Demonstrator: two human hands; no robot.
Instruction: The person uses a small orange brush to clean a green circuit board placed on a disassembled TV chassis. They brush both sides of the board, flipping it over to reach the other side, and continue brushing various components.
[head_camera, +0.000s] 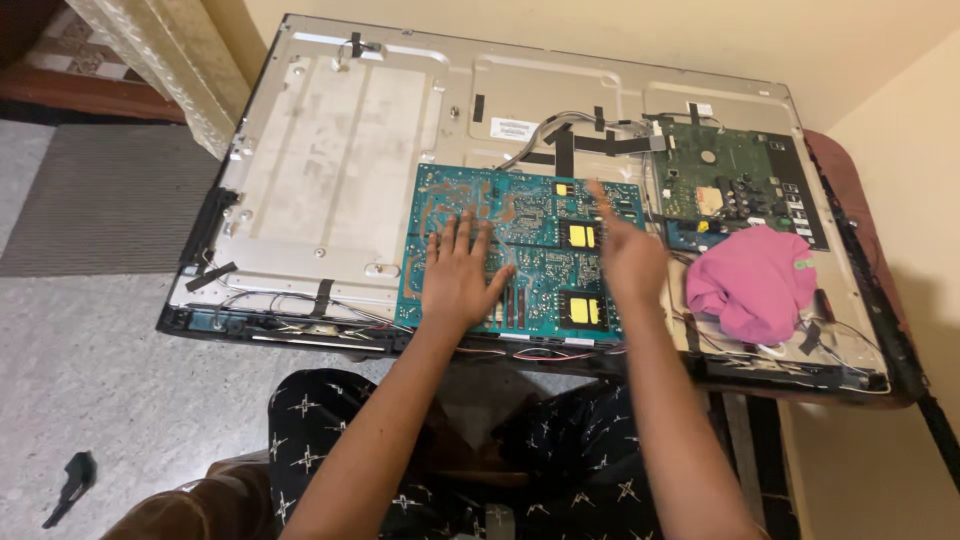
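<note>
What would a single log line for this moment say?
left hand: flat on teal circuit board | right hand: raised edge-on above board, holding nothing | pink cloth: beside board, on metal back panel

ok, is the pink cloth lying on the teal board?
No, the pink cloth lies to the right of the teal board, below the dark green board; only the left hand rests flat on the teal board.

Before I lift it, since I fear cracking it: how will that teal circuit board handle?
The teal circuit board looks thin and broad, so probably stiff but flexing slightly if lifted by one edge. Its yellow parts and solder traces suggest fragility. The left hand lies flat on it, so it seems unlikely to slide.
</note>
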